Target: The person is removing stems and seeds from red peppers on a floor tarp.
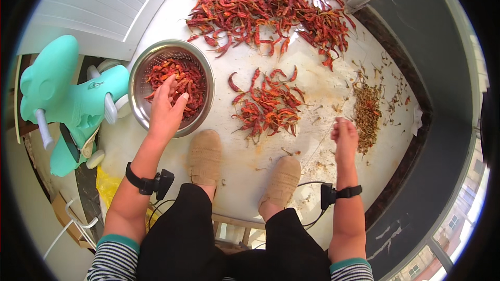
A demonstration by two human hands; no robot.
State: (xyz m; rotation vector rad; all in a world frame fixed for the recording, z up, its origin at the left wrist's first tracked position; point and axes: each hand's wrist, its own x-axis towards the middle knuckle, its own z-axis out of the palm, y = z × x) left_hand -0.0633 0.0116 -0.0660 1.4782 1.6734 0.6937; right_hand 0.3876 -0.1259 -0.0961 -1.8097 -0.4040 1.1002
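Note:
My left hand [168, 105] is over a perforated stainless steel colander [210, 86] at the left, fingers apart above the dried red chilies [195, 82] inside; no chili shows in its grip. At the right, my right hand [345, 136] has its fingers curled, thumb and fingertips together; whether something small is pinched there I cannot tell. It is just left of a heap of chili stems and bits [366, 113]. Between the hands a small pile of dried red chilies, many with stems [269, 105], lies on the pale floor. A much larger heap of dried chilies [265, 4] spreads at the top.
A turquoise ride-on toy [74, 82] stands left of the colander, near a yellow plastic bag [107, 183]. My tan shoes [205, 156] are below the small pile. Loose stems [392, 93] are scattered by the dark wall [441, 86] at right. A white panelled door [97, 4] is upper left.

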